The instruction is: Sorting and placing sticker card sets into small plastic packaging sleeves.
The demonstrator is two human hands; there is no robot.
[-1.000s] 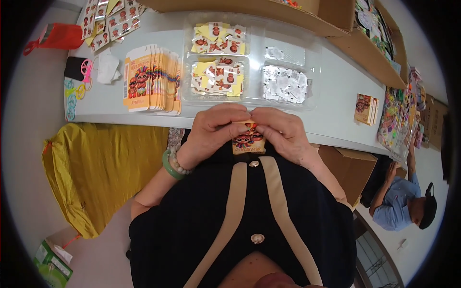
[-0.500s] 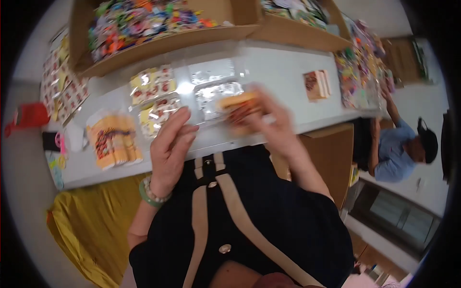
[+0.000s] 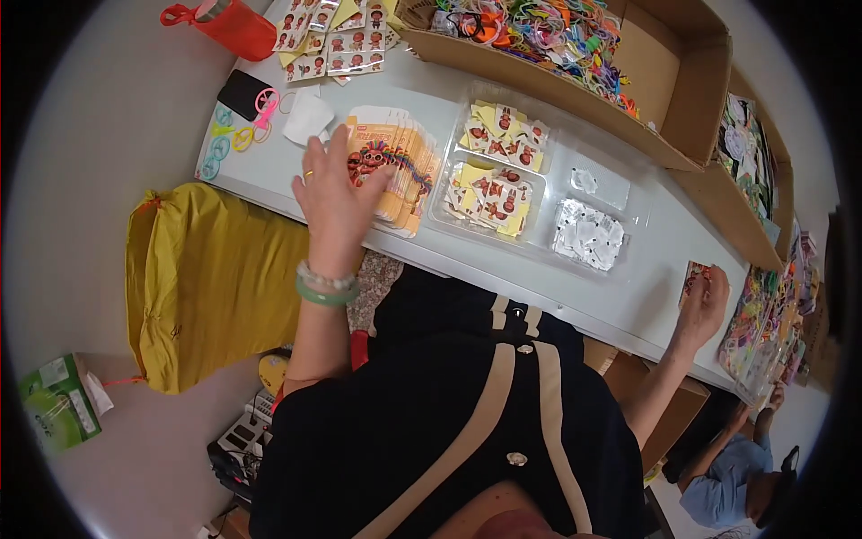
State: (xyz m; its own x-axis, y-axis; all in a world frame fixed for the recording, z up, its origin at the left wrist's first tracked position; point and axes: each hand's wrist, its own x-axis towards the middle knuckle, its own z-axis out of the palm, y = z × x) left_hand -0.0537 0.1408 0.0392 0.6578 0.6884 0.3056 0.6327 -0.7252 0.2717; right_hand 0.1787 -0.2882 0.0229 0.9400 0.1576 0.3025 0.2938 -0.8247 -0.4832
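My left hand (image 3: 334, 193) is over a row of overlapping orange printed flat cartons (image 3: 409, 171) at the left of the table. Its fingers are spread, the thumb over the cartons' fronts; whether it touches them I cannot tell. At the right, the fingers of my right hand (image 3: 704, 310) close on a small printed carton (image 3: 691, 277), which they partly cover. Between my hands lies a clear plastic tray (image 3: 546, 196). Two compartments hold yellow-and-white cards with little figures (image 3: 489, 198); the others hold small silvery-white packets (image 3: 588, 235).
Cardboard boxes of colourful strings (image 3: 539, 40) and packets (image 3: 745, 148) line the far side. Sticker sheets (image 3: 355, 40), a red bottle (image 3: 229, 29), a black phone (image 3: 244, 95) and scissors (image 3: 266, 106) lie far left. A yellow cloth (image 3: 211, 278) hangs left; a co-worker (image 3: 732, 472) is at right.
My right hand has carried the carton from over the tray to the right. My left hand has moved left from beside the tray to the flat cartons. The view has turned leftward.
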